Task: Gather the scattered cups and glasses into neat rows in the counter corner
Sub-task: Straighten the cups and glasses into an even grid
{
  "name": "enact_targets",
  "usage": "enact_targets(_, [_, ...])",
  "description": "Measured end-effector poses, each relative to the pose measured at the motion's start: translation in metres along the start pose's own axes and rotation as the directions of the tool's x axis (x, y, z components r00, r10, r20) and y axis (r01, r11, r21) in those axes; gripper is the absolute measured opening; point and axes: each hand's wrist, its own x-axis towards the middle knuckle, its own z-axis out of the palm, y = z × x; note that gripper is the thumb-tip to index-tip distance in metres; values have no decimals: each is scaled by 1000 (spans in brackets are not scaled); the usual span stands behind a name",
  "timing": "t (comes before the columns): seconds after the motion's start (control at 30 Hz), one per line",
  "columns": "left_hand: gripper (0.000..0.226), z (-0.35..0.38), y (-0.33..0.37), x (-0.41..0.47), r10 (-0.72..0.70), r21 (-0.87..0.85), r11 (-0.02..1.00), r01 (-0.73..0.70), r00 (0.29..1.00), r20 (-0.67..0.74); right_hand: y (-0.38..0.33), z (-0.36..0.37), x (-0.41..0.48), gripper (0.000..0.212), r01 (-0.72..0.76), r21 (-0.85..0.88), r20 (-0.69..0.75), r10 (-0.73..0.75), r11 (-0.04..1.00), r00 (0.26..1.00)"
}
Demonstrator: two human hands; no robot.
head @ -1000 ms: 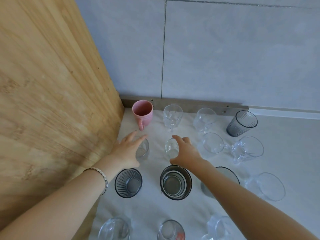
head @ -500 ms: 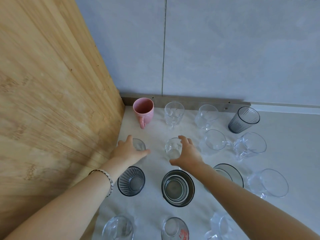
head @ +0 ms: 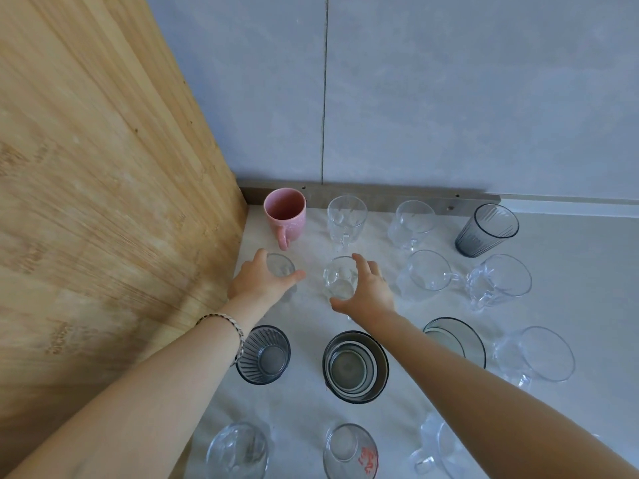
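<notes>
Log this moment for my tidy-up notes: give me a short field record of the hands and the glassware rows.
left hand: curled around a small clear glass, second row, nearest the wooden panel
right hand: cupped around a clear glass, second row
back row, left to right: pink mug, clear mug, clear mug, grey tumbler
third row: ribbed grey glass, nested grey glasses
surface: pale counter

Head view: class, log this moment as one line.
left hand: on small clear glass | right hand: on clear glass | pink mug: in corner
</notes>
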Motion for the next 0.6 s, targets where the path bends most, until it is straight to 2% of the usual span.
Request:
enact_targets(0.2, [84, 1, 3, 6, 56, 11, 998, -56, 998, 12, 0, 1, -4, 95, 8, -30, 4, -8, 1000, 1000])
enact_targets(0.43, [90, 2, 6, 3, 30, 75, 997, -31, 1000, 10, -2, -9, 0, 101, 36, -68, 63, -32, 997, 997])
enact_targets(0.53, [87, 5, 7, -1, 9, 80, 997, -9, 1000, -4, 0, -13, -8, 110, 22, -20, 114, -19, 1000, 993])
enact_targets(0.6, [86, 5, 9, -4, 3, 93, 996, -3, 1000, -3, 4, -23, -19, 109, 22, 51, 108, -28, 998, 994])
